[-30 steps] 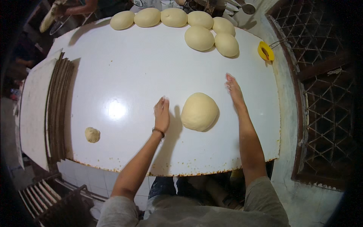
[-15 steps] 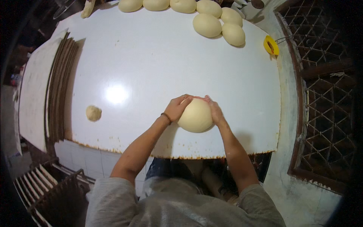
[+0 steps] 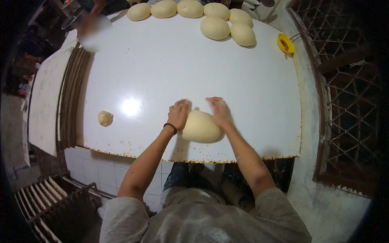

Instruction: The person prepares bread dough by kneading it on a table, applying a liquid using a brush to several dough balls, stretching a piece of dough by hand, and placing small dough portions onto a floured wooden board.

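A large pale dough ball (image 3: 201, 129), now a wide oval, sits on the white table (image 3: 162, 69) near its front edge. My left hand (image 3: 178, 112), a dark band at its wrist, is closed against the dough's upper-left side, fingers bent. My right hand (image 3: 216, 109) touches its right side, fingers stretched out past the top, slightly smeared by motion. A small rough dough lump (image 3: 105, 118) lies to the left of my hands.
Several smooth dough balls (image 3: 214, 28) line the far edge. A yellow scoop (image 3: 285, 42) lies at the right edge, beside a metal window grille (image 3: 340, 113). Stacked boards (image 3: 48, 101) stand at the left, a slatted rack (image 3: 42, 194) below. A co-worker's arm (image 3: 98, 6) shows at upper left.
My hands have closed in from either side of the dough onto it. Since half a second ago the dough has become wider and flatter, and my right fingers have straightened.
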Action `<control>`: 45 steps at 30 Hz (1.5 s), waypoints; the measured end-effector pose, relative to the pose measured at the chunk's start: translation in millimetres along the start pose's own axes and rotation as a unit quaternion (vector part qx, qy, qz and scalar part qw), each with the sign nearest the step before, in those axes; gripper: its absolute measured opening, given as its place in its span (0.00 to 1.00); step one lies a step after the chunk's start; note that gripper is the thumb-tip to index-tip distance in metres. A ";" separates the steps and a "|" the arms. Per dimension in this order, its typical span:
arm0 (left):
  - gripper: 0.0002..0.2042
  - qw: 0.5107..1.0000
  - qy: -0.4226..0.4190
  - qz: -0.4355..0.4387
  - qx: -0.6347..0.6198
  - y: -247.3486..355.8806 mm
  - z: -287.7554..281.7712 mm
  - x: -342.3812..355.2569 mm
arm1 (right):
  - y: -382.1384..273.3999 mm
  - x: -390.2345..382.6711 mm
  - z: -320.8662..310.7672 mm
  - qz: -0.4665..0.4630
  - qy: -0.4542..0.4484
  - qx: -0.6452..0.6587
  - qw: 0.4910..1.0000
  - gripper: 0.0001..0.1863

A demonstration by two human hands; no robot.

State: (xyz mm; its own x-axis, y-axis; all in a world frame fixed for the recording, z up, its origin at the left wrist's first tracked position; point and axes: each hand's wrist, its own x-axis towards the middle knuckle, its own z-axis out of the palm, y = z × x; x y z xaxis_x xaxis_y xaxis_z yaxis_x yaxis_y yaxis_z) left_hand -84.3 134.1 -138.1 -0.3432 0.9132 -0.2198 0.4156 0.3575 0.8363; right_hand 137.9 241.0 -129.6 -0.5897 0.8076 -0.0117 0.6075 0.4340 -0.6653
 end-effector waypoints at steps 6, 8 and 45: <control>0.33 0.818 -0.045 -0.077 -0.568 -23.8 34.4 -12.6 | -7.3 -71.0 52.9 0.226 0.096 0.652 0.717 0.41; 0.32 0.708 -0.080 -0.111 -0.693 -20.3 37.6 -12.7 | -35.2 -57.2 50.1 0.295 0.070 0.724 0.620 0.39; 0.18 0.812 0.539 -0.008 0.222 -151.4 -410.4 -12.2 | 86.1 75.5 -0.3 0.259 0.299 0.411 0.821 0.21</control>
State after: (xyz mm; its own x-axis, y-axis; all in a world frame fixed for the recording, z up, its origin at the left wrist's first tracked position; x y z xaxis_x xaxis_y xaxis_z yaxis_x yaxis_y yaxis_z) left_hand -488.8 -11.5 -56.0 -0.7909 0.2905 0.5387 0.5839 0.6218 0.5220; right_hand 145.8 339.4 -187.4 0.1509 0.9573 -0.2466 -0.0163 -0.2470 -0.9689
